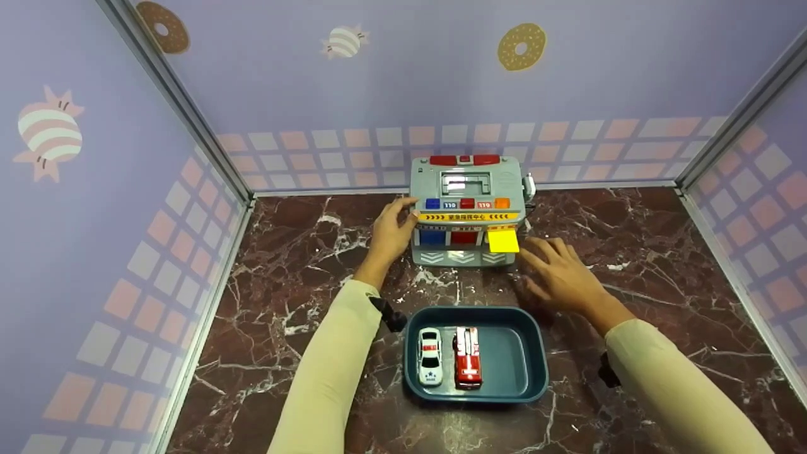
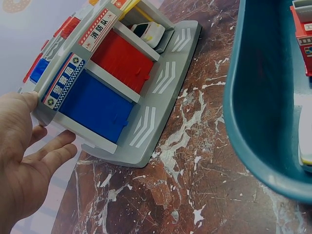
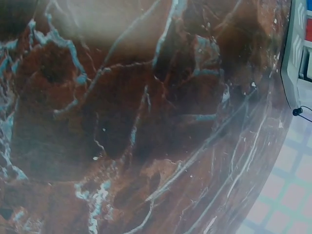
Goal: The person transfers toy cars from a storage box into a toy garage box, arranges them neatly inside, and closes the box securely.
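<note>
A grey toy garage (image 1: 465, 217) stands at the back, with blue, red and yellow doors. Its yellow door (image 1: 504, 241) is raised, and a white-and-yellow toy car (image 2: 148, 33) sits in that bay in the left wrist view. The blue door (image 2: 95, 105) and red door (image 2: 124, 61) are down. My left hand (image 1: 392, 234) touches the garage's left side, thumb at the front corner, fingers loosely extended. Beside the yellow door's lower right corner is my right hand (image 1: 563, 274), fingers spread and slightly bent, holding nothing. The right wrist view leaves this hand out.
In front of the garage stands a dark teal tray (image 1: 538, 353) holding a white toy police car (image 1: 430, 356) and a red toy fire engine (image 1: 468, 362). A small white part (image 1: 529, 186) is on the garage's right side. Patterned panels (image 1: 372, 75) enclose the marbled tabletop (image 1: 302, 252).
</note>
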### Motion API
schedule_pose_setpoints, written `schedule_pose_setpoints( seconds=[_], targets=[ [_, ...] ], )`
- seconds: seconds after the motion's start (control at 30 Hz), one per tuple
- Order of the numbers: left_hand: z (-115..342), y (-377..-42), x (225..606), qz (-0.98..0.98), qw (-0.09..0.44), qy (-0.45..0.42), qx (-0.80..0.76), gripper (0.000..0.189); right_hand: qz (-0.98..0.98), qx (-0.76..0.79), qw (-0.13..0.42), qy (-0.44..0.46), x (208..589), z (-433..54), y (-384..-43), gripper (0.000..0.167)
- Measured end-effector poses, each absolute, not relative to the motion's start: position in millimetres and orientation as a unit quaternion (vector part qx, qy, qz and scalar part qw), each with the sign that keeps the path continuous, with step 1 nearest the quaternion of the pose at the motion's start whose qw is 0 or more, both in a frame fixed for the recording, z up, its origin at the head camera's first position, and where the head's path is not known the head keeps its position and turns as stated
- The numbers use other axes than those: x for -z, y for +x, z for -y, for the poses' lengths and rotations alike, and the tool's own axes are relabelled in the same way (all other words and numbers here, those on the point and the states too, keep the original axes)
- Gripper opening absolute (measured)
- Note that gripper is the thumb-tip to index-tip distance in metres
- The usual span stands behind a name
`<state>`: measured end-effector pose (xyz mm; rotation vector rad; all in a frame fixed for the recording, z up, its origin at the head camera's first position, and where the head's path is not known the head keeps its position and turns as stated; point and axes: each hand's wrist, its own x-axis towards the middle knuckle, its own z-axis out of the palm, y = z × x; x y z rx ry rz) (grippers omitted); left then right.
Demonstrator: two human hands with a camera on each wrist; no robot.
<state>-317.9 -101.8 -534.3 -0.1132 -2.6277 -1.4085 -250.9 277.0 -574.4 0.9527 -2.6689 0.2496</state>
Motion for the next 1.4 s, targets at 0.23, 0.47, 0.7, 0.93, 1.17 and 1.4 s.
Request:
schedule_pose_setpoints(
  seconds=[0.23, 0.47, 0.7, 0.93, 1.17, 1.4],
  targets=[
    [102, -318, 535, 0.877, 0.084, -0.035, 0.471, 0.035, 0.931, -0.080, 0.152, 0.323, 566, -281, -256, 0.061],
    [102, -318, 536, 0.875, 0.091, -0.039, 0.474, 0.034, 0.932, -0.092, 0.156, 0.313, 556, -280, -259, 0.061],
    [102, -318, 536, 0.874, 0.094, -0.040, 0.476, 0.034, 0.931, -0.116, 0.160, 0.308, 550, -273, -262, 0.059],
    [102, -317, 534, 0.874, 0.086, -0.042, 0.477, 0.034, 0.920, -0.122, 0.184, 0.323, 547, -261, -268, 0.059],
    [102, -318, 535, 0.873, 0.090, -0.039, 0.477, 0.034, 0.918, -0.118, 0.190, 0.329, 544, -254, -273, 0.058],
    [102, -318, 536, 0.874, 0.090, -0.035, 0.476, 0.034, 0.921, -0.121, 0.176, 0.327, 540, -248, -275, 0.058]
  ],
)
